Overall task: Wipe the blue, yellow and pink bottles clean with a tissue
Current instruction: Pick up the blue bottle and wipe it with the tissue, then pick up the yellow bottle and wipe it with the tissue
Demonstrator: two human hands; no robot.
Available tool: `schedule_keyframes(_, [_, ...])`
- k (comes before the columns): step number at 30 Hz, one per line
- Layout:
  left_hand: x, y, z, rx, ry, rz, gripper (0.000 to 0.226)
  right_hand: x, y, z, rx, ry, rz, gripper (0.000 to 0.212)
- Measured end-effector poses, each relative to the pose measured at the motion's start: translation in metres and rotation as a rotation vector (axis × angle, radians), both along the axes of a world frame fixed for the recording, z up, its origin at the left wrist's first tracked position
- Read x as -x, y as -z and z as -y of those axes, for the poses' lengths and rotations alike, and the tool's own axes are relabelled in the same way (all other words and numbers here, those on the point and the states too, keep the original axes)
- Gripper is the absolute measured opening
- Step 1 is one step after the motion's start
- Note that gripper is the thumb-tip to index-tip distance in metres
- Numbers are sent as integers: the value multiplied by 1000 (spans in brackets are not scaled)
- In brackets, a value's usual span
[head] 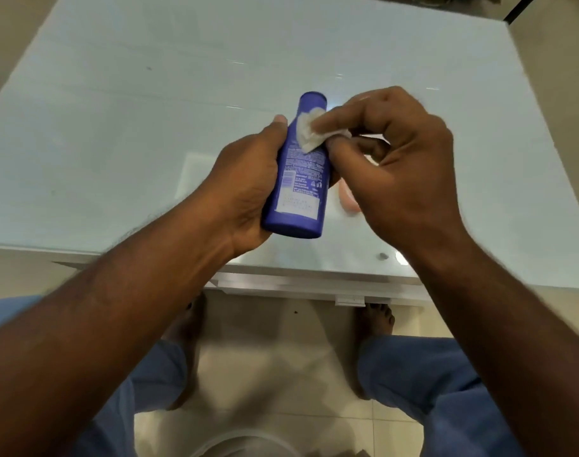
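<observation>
My left hand (245,186) grips the blue bottle (299,179) around its lower body and holds it above the table, cap pointing away, printed label facing me. My right hand (400,173) pinches a small white tissue (309,135) and presses it against the bottle's upper part, just below the cap. A pink bottle (347,201) lies on the table behind my right hand, mostly hidden by it. No yellow bottle is in view.
The pale glass table (149,127) spreads out ahead, its near edge just under my wrists. Below the edge are beige floor tiles, my bare feet and my blue trouser legs. A small dark spot marks the glass near the front right edge.
</observation>
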State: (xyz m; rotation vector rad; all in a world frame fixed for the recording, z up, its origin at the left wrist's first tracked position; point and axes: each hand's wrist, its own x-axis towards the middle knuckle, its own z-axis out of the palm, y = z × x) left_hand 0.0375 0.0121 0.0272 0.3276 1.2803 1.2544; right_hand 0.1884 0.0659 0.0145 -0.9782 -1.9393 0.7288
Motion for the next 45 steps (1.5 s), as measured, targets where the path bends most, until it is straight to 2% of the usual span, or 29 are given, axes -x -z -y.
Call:
schedule_keyframes(4, [5, 2, -4, -3, -67, -121, 35, 5, 0, 8, 63, -99, 27, 14])
schedule_keyframes(8, [20, 3, -13, -13, -115, -34, 46, 6, -6, 14, 165, -212, 103, 13])
schedule_keyframes(10, [30, 4, -17, 9, -145, 26, 46, 3, -10, 9, 239, -121, 9, 18])
schedule_keyframes(12, [39, 4, -20, 30, -165, 1, 32, -5, -12, 0, 344, 8, -180, 25])
schedule_keyframes(14, [47, 7, -22, 78, -125, -189, 14, -12, -15, -9, 379, 132, -286, 25])
schedule_keyframes(17, [52, 15, -22, 127, 135, -743, 63, -20, -15, -13, 262, 256, -200, 23])
schedule_keyframes(18, [52, 15, -22, 130, 187, -868, 70, -20, -14, -12, 211, 266, -159, 22])
schedule_keyframes(20, [53, 19, -22, 135, 259, -1002, 71, -20, -15, -9, 147, 256, -112, 19])
schedule_keyframes(28, [46, 29, -22, 204, 429, -1094, 77, -19, -12, -10, 128, 250, -74, 18])
schedule_keyframes(37, [51, 35, -19, 153, 554, -1424, 63, -19, -14, -12, 153, 251, -84, 18])
schedule_keyframes(45, [53, 27, -6, 154, 817, -1442, 96, -15, -15, -10, 194, 253, -122, 19])
